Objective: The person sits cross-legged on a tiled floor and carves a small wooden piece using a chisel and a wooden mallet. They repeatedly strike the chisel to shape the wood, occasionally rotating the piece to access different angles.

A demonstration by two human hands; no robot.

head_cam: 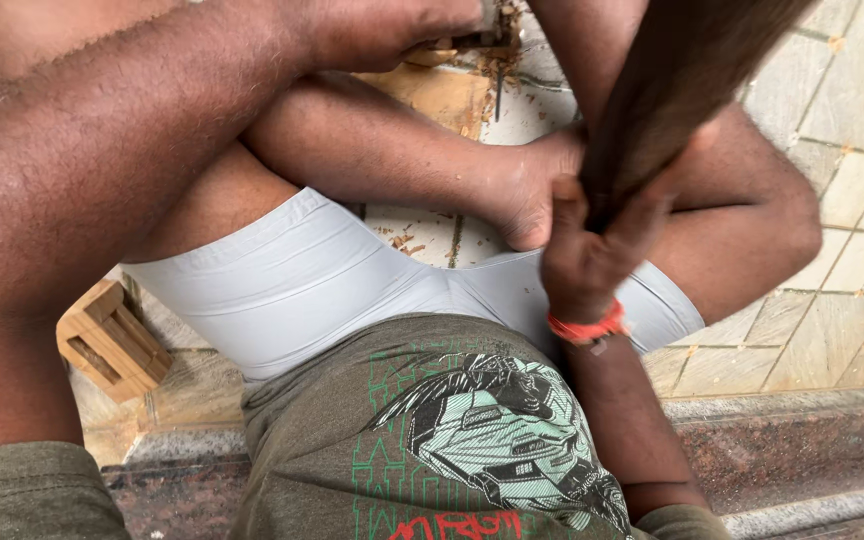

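Observation:
I sit cross-legged on a tiled floor. My right hand (587, 255), with a red band at the wrist, grips the lower end of a long dark wooden club (672, 80) that rises blurred to the top right. My left hand (382, 30) is at the top edge, closed around a thin tool (499, 100) whose dark shaft points down at a light wooden plank (442, 95). The plank lies under my bent leg and is mostly hidden. Wood chips lie scattered around it.
A small slotted wooden block (107, 340) lies on the floor at the left, beside my thigh. Pale paving tiles (852, 200) spread to the right. A polished dark stone step (792, 450) runs along the bottom under me.

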